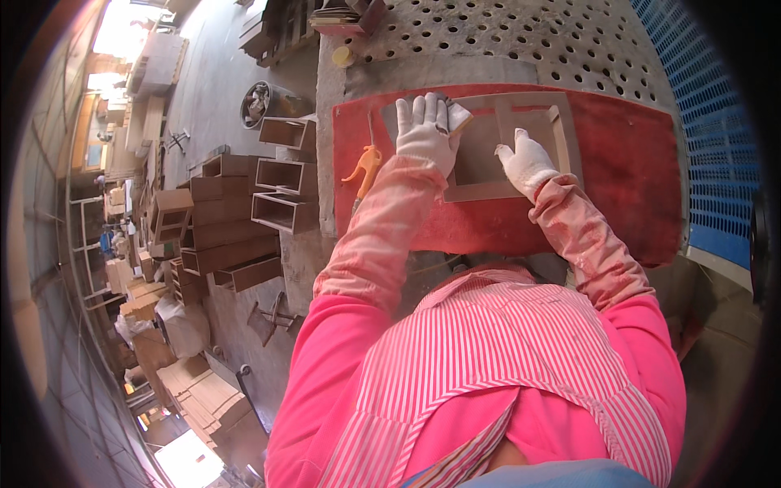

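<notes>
Several open wooden boxes [244,203] stood stacked on the floor at the far left, with flat cardboard bundles [199,390] lower down and a round bin [259,102] farther up. Just right of them, on the red mat [626,187] that covered the counter [521,41], lay an orange-handled tool [366,167], apart from the workpiece. The left hand [425,130], in a white glove, lay flat with fingers spread, pressing a small sanding pad [457,114] onto the upper left corner of a grey wooden frame [569,130]. That frame was rectangular and shallow, with a flat grey panel inside and a narrow upright divider near its middle; it sat in the centre of the mat. The right hand [527,163], also gloved, rested on the frame's lower edge with fingers loosely curled, one finger pointing up along the divider; it pinched nothing that could be seen. Behind the mat the counter's perforated grey top showed, and a blue mesh panel [716,146] curved along the far right.
</notes>
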Available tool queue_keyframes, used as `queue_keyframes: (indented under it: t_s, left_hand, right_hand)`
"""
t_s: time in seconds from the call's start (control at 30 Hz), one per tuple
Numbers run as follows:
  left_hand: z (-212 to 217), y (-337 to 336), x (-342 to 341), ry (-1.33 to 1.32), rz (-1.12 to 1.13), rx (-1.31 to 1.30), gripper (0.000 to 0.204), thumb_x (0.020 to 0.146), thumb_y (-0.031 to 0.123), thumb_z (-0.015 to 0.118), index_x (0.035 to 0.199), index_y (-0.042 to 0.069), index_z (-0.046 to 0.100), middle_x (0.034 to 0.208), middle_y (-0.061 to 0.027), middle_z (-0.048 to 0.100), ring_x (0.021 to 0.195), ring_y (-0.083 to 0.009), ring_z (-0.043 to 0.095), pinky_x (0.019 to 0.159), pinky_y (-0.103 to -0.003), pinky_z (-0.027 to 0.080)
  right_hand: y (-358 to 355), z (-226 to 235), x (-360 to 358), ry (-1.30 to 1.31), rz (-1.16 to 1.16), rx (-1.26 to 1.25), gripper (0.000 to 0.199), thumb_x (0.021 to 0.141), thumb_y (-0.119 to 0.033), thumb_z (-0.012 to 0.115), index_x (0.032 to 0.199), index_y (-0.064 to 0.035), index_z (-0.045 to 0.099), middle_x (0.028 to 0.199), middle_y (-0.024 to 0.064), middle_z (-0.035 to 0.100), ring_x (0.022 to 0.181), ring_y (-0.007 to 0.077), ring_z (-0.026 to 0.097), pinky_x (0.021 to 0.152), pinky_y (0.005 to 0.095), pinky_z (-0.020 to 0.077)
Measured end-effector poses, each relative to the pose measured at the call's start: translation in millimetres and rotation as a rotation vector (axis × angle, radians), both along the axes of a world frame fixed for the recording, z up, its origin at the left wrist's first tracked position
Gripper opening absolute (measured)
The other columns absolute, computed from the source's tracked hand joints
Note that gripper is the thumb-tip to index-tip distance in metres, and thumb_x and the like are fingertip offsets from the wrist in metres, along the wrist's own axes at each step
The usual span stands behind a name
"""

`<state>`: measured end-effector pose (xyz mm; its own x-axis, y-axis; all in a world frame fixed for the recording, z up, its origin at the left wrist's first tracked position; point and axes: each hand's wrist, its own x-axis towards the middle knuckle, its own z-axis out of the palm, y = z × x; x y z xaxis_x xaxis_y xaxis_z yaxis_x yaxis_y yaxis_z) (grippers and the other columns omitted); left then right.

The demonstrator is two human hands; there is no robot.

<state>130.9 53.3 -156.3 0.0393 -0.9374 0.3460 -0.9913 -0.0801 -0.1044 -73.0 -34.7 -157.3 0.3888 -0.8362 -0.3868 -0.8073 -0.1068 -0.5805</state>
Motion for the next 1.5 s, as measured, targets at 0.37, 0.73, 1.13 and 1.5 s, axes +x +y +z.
queue_keyframes:
  t_s: [0.37, 0.73, 1.13, 1.5]
  left_hand:
    - [23, 57, -21, 0.056, -0.072, 0.242, 0.054, 0.102, 0.028, 0.059, 0.153, 0.013, 0.054, 0.158, -0.0163, 0.050, 0.145, -0.0367, 0.047, 0.125, -0.064, 0.026]
    - [20, 123, -43, 0.244, -0.097, 0.254, 0.065, 0.095, 0.023, 0.063, 0.154, 0.002, 0.049, 0.157, -0.0191, 0.049, 0.145, -0.0382, 0.047, 0.122, -0.064, 0.031]
    - [5, 39, -15, -0.003, -0.075, 0.127, 0.057, 0.101, 0.029, 0.059, 0.152, 0.003, 0.052, 0.156, -0.0176, 0.050, 0.145, -0.0382, 0.047, 0.122, -0.058, 0.031]
    - [10, 55, -105, 0.390, -0.086, 0.143, 0.030, 0.102, 0.031, 0.060, 0.119, 0.008, 0.068, 0.109, -0.0122, 0.075, 0.100, -0.0377, 0.070, 0.097, -0.055, 0.051]
  right_hand:
    - [2, 8, 2, 0.039, 0.005, 0.040, 0.061, 0.103, -0.039, 0.062, 0.143, 0.0058, 0.053, 0.120, 0.0366, 0.070, 0.117, 0.0514, 0.067, 0.100, 0.0550, 0.0535]
    - [5, 7, 4, 0.037, -0.035, 0.018, 0.061, 0.102, -0.040, 0.064, 0.143, 0.0045, 0.055, 0.121, 0.0356, 0.071, 0.118, 0.0515, 0.067, 0.101, 0.0546, 0.0539]
    - [3, 2, 4, 0.023, -0.019, -0.015, 0.056, 0.101, -0.040, 0.062, 0.136, 0.0040, 0.057, 0.123, 0.0341, 0.071, 0.119, 0.0504, 0.068, 0.102, 0.0557, 0.0541]
    - [-4, -7, 6, -0.070, -0.035, 0.072, 0.060, 0.102, -0.040, 0.063, 0.140, 0.0057, 0.059, 0.131, 0.0351, 0.068, 0.126, 0.0505, 0.064, 0.109, 0.0509, 0.0505]
